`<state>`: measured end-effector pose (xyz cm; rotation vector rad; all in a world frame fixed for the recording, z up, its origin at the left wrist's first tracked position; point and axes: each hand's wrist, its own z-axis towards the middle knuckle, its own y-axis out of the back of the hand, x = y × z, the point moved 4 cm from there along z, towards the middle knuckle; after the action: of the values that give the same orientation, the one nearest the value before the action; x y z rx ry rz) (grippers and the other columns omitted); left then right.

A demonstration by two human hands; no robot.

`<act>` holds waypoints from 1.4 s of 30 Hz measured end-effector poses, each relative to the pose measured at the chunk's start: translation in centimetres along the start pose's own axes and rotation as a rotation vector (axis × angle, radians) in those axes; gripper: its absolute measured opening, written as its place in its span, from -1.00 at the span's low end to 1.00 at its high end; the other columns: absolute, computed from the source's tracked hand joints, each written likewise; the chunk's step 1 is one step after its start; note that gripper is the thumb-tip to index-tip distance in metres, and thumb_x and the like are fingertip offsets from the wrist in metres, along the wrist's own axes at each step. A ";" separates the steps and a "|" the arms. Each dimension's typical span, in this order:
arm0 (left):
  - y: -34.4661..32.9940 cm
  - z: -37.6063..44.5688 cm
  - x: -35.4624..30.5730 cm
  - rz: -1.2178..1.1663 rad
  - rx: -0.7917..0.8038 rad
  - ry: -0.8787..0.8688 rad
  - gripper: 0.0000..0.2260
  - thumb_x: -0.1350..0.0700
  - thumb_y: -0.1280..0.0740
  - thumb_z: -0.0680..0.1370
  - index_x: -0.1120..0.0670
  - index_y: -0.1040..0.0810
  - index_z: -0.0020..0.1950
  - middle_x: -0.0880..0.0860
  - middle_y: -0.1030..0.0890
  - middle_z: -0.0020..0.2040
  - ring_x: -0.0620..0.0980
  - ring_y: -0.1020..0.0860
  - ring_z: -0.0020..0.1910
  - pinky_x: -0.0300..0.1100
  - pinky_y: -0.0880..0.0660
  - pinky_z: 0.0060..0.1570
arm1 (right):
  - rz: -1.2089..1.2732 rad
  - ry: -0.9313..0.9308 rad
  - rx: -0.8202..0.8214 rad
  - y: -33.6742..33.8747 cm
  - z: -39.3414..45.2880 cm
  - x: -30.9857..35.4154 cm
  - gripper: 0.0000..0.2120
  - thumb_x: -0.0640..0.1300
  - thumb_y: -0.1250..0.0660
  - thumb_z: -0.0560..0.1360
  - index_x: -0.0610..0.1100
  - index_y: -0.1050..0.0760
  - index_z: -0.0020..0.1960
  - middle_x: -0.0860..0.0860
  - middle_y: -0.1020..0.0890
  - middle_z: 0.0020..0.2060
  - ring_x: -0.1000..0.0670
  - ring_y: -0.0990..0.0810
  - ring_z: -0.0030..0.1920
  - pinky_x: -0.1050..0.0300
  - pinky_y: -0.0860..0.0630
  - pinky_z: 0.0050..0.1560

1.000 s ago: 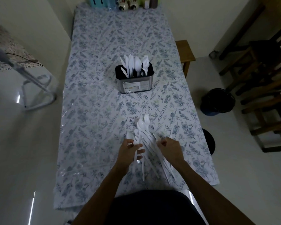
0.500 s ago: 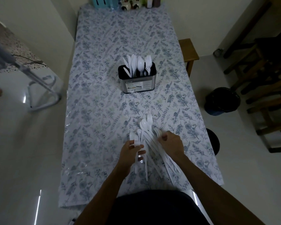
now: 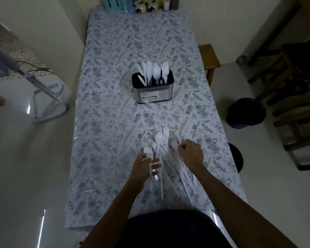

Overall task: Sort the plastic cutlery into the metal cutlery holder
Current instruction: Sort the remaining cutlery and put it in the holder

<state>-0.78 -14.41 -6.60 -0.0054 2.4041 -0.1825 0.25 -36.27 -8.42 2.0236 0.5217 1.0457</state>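
A metal cutlery holder (image 3: 153, 94) stands in the middle of the table with white knives, a spoon (image 3: 156, 71) and forks (image 3: 165, 69) upright in it. Near the front edge lies a pile of white plastic cutlery (image 3: 166, 154) fanned out on the cloth. My left hand (image 3: 145, 166) grips a white fork (image 3: 148, 151) by the handle at the pile's left side. My right hand (image 3: 191, 154) rests on the pile's right side with fingers curled, pinching a fork (image 3: 174, 142) there.
The table (image 3: 115, 104) carries a floral cloth under clear plastic. Bottles and small figures (image 3: 143, 4) line its far end. A wooden stool (image 3: 208, 58), a dark bin (image 3: 246, 112) and wooden chairs (image 3: 293, 86) stand to the right. A metal frame (image 3: 48, 102) stands at left.
The view has shifted slightly. My right hand has moved up and right along the pile, closing its fingers. My left hand keeps its hold on the fork.
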 end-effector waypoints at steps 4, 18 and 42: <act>-0.7 0.3 -0.1 -0.018 -0.004 -0.017 -0.91 0.16 -0.25 0.69 0.16 -0.48 0.14 0.23 -0.70 0.12 0.17 -0.71 0.02 0.13 -0.62 0.08 | 0.192 0.101 -0.117 1.4 -2.0 1.6 -0.90 -0.07 -0.38 0.57 -0.08 -0.63 -0.02 0.05 -0.71 -0.16 0.10 -0.65 -0.22 0.31 -0.49 -0.23; -2.3 0.8 0.8 0.025 -0.034 -0.035 -0.75 0.06 -0.18 0.72 0.24 -0.51 0.18 0.21 -0.70 -0.13 0.07 -0.65 -0.33 -0.05 -0.64 -0.30 | -0.077 -0.024 0.001 1.3 -5.9 -6.2 -0.77 0.00 -0.37 0.56 -0.14 -0.43 -0.01 -0.07 -0.57 -0.16 -0.07 -0.58 -0.18 0.04 -0.54 -0.20; -2.1 -0.6 0.2 0.185 -0.062 -0.036 -0.85 0.06 -0.20 0.69 0.13 -0.42 0.16 0.13 -0.57 -0.07 -0.03 -0.47 -0.31 -0.11 -0.47 -0.35 | 0.048 0.047 0.091 -0.8 1.2 1.2 -0.75 0.11 -0.40 0.47 -0.05 -0.45 -0.16 0.01 -0.57 -0.26 -0.07 -0.58 -0.21 0.14 -0.45 -0.27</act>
<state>-1.42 -16.46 -5.95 0.1835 2.3576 -0.0221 1.98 -35.56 -8.84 2.1044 0.5567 1.1188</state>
